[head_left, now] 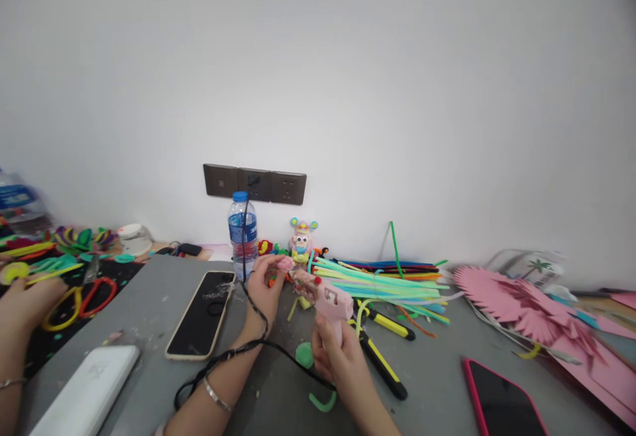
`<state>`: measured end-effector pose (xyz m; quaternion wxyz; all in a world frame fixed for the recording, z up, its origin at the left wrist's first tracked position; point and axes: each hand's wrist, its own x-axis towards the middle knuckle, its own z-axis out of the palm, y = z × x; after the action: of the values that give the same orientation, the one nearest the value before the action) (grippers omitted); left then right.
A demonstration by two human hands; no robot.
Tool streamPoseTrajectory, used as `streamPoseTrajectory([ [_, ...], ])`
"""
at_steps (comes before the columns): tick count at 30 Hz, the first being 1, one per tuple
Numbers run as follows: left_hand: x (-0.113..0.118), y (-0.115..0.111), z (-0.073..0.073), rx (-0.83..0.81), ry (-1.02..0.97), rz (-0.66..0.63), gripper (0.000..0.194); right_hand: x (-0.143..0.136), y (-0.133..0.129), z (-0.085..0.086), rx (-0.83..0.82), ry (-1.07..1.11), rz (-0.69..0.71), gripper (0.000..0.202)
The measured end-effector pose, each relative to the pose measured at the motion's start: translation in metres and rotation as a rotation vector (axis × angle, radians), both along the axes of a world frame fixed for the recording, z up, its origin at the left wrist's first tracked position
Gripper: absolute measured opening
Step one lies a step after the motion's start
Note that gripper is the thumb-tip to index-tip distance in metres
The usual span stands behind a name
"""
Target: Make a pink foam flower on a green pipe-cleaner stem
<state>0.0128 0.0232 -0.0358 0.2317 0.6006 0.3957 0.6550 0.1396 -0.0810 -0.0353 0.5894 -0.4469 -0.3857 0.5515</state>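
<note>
My right hand (334,351) is wrapped round the handle of a pink hot glue gun (334,300), its nozzle end pointing left. In my left hand (264,285) a small pink piece (285,264) is pinched between the fingertips, close to the nozzle; what it is made into cannot be made out. A black cord (285,351) runs from the glue gun across my left forearm and up past the water bottle (243,234). Below the glue gun lie a round green piece (304,355) and a curved green strip (322,401).
Pliers (380,364) with yellow-black handles lie beside bundled pipe cleaners (377,283). A small figure (301,240) stands by the wall. Phones (201,317) (504,399), a white power bank (88,389) and pink fan-cut paper (517,303) surround the space. At left, another person's hand (30,300) is near scissors (89,293).
</note>
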Motion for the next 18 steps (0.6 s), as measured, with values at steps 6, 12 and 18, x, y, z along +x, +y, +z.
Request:
streamPoseTrajectory([
  [6, 0.0, 0.001, -0.001, 0.009, -0.022, -0.016, 0.015, 0.001, 0.001, -0.004, 0.004, -0.014, -0.018, 0.052],
  [12, 0.002, 0.002, -0.002, -0.003, -0.02, -0.046, 0.016, 0.001, 0.004, -0.005, 0.033, -0.025, -0.072, 0.051],
  [18, 0.002, 0.002, -0.004, -0.041, -0.054, -0.023, 0.017, 0.005, 0.001, 0.008, 0.134, -0.064, -0.068, 0.051],
])
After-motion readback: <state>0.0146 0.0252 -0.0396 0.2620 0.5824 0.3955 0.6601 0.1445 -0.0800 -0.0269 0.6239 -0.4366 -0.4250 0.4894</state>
